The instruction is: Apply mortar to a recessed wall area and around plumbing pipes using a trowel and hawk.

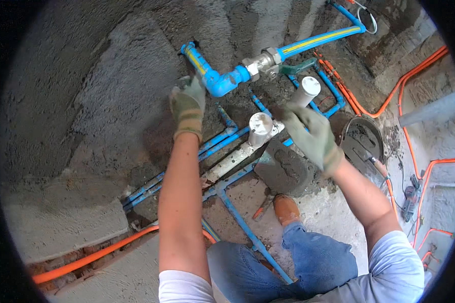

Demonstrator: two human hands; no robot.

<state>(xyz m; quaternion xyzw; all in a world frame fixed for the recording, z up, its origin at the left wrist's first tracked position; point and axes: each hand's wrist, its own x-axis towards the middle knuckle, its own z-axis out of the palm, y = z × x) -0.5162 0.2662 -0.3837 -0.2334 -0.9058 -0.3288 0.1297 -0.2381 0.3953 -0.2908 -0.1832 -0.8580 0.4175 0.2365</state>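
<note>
My left hand, in a grey-green work glove, is raised against the rough mortar wall, just below a blue pipe elbow. Its fingers are bent around something dark and narrow that I cannot make out. My right hand, gloved the same way, hovers beside two white capped pipe stubs. Motion smears its fingertips, so whether they hold anything is unclear. Under that hand lies a grey board with wet mortar. A metal valve with a green lever joins the blue pipes.
A bucket of mortar stands at the right, with a wooden-handled trowel in it. Blue pipes run along the floor near my boot. Orange conduit crosses the lower left, and more lines the right side. A power tool lies far right.
</note>
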